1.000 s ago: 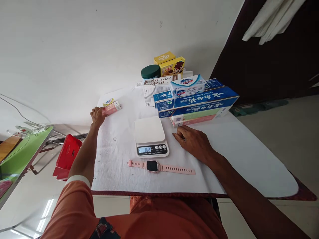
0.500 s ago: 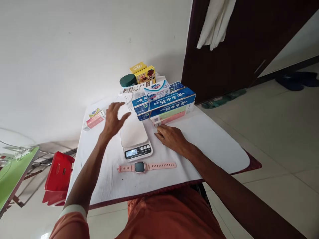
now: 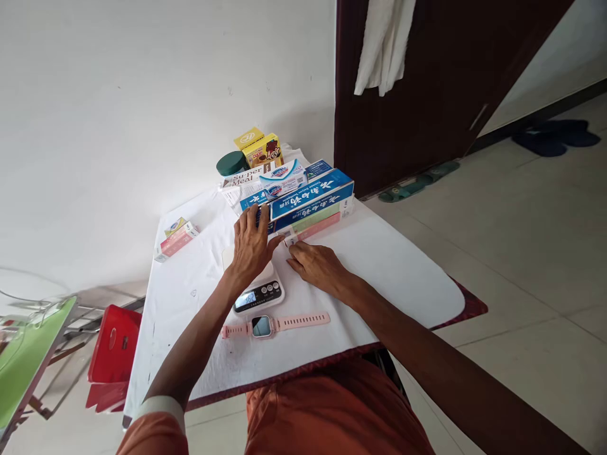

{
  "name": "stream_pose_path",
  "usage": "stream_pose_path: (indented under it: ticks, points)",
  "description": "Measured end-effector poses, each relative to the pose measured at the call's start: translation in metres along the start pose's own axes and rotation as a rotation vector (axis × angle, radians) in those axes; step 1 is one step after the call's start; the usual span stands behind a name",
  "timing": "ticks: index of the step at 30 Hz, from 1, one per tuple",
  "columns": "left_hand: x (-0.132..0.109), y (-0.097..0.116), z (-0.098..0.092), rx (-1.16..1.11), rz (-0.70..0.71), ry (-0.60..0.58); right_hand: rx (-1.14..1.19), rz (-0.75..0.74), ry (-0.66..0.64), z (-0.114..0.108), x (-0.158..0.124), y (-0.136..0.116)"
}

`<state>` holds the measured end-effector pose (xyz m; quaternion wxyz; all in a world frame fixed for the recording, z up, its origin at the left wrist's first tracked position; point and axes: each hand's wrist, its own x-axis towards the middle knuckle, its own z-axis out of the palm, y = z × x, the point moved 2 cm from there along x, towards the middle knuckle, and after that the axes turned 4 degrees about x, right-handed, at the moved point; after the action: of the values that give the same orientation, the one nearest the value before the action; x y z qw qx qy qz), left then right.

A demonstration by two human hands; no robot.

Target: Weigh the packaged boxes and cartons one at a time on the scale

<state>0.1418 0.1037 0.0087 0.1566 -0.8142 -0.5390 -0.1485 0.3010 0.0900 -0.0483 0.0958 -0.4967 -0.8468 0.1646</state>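
My left hand [image 3: 252, 248] is open over the kitchen scale [image 3: 258, 291], its fingertips at the near left end of the blue toothpaste boxes [image 3: 313, 199]. Whether they press on the boxes, I cannot tell. My right hand [image 3: 318, 265] has curled fingers with nothing visible in them, close to the end of a pink and green box [image 3: 317, 226] under the toothpaste. On top of the stack lies a white and blue soap box [image 3: 283, 180]. The scale's lit display seems to read 362; most of its plate is hidden by my left hand.
A pink-strapped smartwatch [image 3: 261, 326] lies in front of the scale. Small pink [image 3: 176, 241] and yellow boxes lie left on the table [image 3: 403, 278]. A green-lidded jar [image 3: 231, 163], a Super Meal pack and yellow boxes [image 3: 262, 150] stand behind. Red stools [image 3: 114, 344] are left.
My left hand has moved right across the scale to the end of the toothpaste boxes. My right hand stays by the pink and green box. The camera view has shifted slightly.
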Motion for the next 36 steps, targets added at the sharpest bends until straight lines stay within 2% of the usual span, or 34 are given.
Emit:
stream_pose_path:
  ticks: [5,10,13,16,19,23,27,29,32,36]
  points:
    - [-0.003,0.013,-0.011,0.057,-0.019,-0.01,0.005,0.005,-0.006,-0.001,-0.001,-0.001]
    - [0.013,0.009,-0.024,0.02,-0.118,-0.104,-0.006,0.011,-0.014,-0.002,-0.001,-0.001]
    - [0.031,0.011,-0.023,-0.008,-0.14,-0.179,-0.019,0.015,-0.02,-0.002,-0.001,-0.001]
    - [0.044,0.019,-0.016,-0.057,-0.113,-0.201,-0.027,0.009,-0.005,0.0,-0.001,0.0]
    - [0.044,0.022,-0.016,-0.142,-0.106,-0.192,-0.031,0.001,0.001,0.002,0.0,0.001]
    - [0.011,0.004,-0.04,-0.286,-0.072,-0.164,-0.014,-0.018,0.026,0.003,0.0,0.002]
    - [-0.044,-0.034,-0.076,-0.355,-0.126,-0.15,-0.014,-0.02,0.031,0.003,-0.001,0.002]
    - [-0.07,-0.054,-0.084,-0.313,-0.178,-0.168,-0.001,-0.02,0.051,0.004,-0.002,0.002]
    - [-0.1,-0.073,-0.081,-0.28,-0.234,-0.225,0.035,-0.029,0.094,0.005,-0.001,0.003]
    - [-0.12,-0.084,-0.063,-0.278,-0.262,-0.283,0.056,-0.029,0.132,0.006,0.0,0.004]
